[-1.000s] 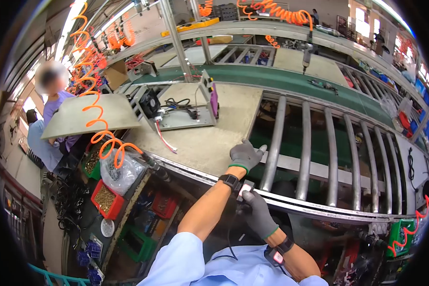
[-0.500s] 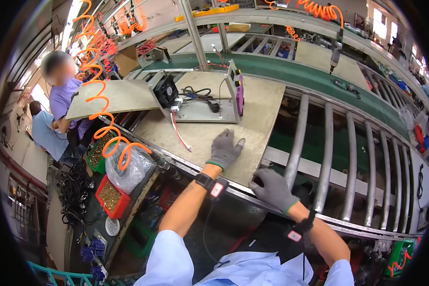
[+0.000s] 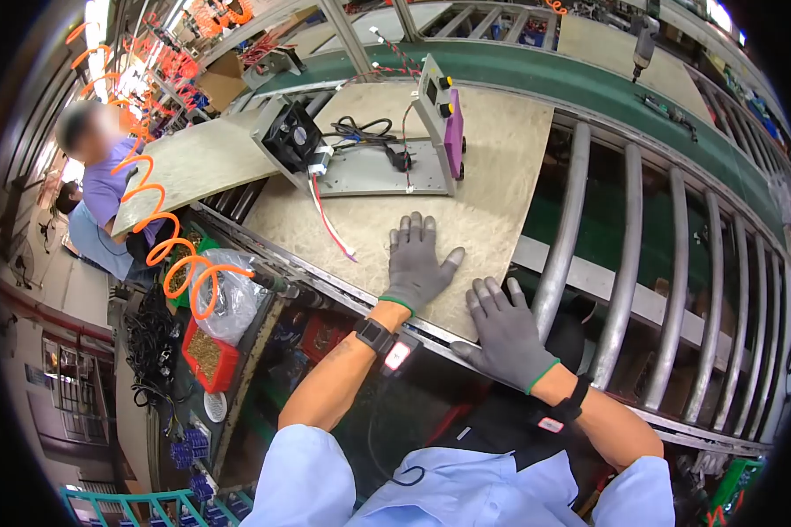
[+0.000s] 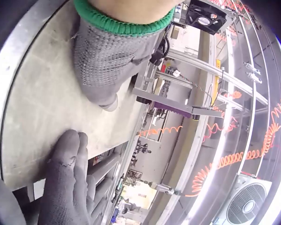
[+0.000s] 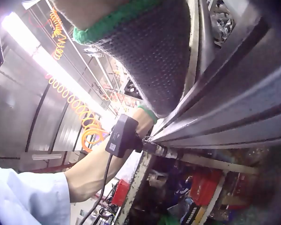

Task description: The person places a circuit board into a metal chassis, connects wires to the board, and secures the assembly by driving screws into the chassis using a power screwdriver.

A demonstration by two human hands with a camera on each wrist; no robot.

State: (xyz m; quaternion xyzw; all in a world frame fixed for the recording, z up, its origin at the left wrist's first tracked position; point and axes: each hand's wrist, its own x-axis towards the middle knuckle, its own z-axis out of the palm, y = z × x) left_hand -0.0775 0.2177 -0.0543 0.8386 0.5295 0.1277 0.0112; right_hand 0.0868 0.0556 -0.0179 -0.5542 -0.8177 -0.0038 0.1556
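Observation:
In the head view my gloved left hand (image 3: 417, 268) lies flat on a pale board (image 3: 492, 220), fingers straight and pointing away from me. My right hand (image 3: 507, 338), in a matching grey glove, rests at the board's near right corner with its fingers extended. Beyond the left hand, on the same board, stands an open metal housing (image 3: 369, 167) with a black fan (image 3: 292, 136), a coiled black cord (image 3: 364, 130) and a purple front panel (image 3: 454, 140). A red and white lead (image 3: 329, 220) hangs from it onto the board. Neither hand holds anything.
Metal rollers (image 3: 624, 255) run to the right of the board. At left, a person in purple (image 3: 119, 184) is beside another tilted board (image 3: 202, 162). A red bin (image 3: 209, 351) of small fasteners and a plastic bag (image 3: 228, 294) sit below an orange coiled hose (image 3: 158, 250).
My hands, earlier close together by the board's near edge, have come apart. The left has moved onto the board, and the right has opened out at its corner. The head view has shifted.

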